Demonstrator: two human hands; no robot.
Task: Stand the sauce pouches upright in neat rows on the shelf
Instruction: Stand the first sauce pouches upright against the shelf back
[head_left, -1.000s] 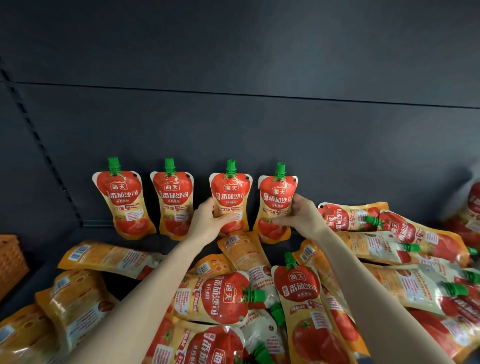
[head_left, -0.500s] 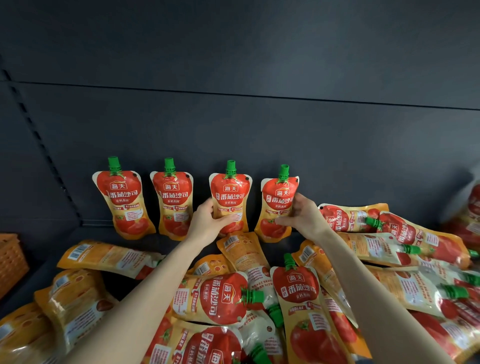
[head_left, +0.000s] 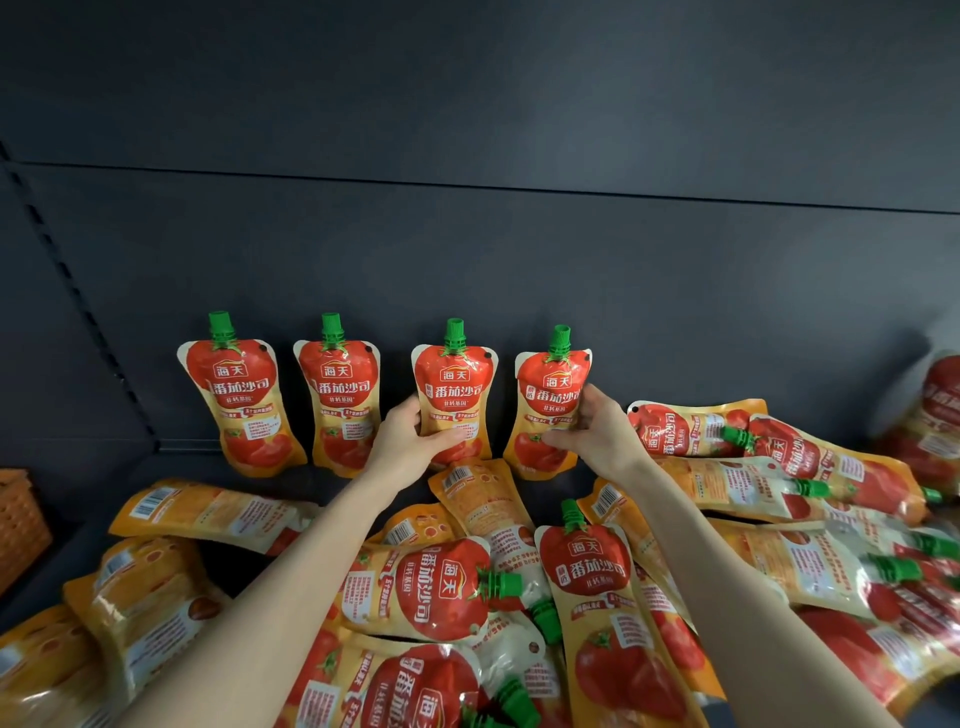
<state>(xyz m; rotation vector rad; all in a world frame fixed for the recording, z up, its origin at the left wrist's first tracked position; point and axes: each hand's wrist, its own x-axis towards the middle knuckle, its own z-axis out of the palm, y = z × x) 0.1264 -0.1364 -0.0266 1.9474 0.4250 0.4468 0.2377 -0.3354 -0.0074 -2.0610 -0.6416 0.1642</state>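
Several red-and-orange tomato sauce pouches with green caps stand upright in a row against the shelf's dark back wall. The far-left pouch (head_left: 241, 405) and second pouch (head_left: 340, 395) stand free. My left hand (head_left: 410, 441) grips the third pouch (head_left: 454, 384) at its waist. My right hand (head_left: 592, 434) grips the fourth pouch (head_left: 550, 389), which leans slightly left at its base. Both hands hide the lower middle of their pouches.
Many more pouches lie flat in a loose heap (head_left: 467, 597) across the front and right of the shelf (head_left: 218, 460). An orange wicker basket (head_left: 21, 519) sits at the left edge. A slotted upright runs up the left of the back wall (head_left: 519, 260).
The fourth pouch has shifted slightly right and stands straighter in my right hand. My left hand stays on the third pouch.
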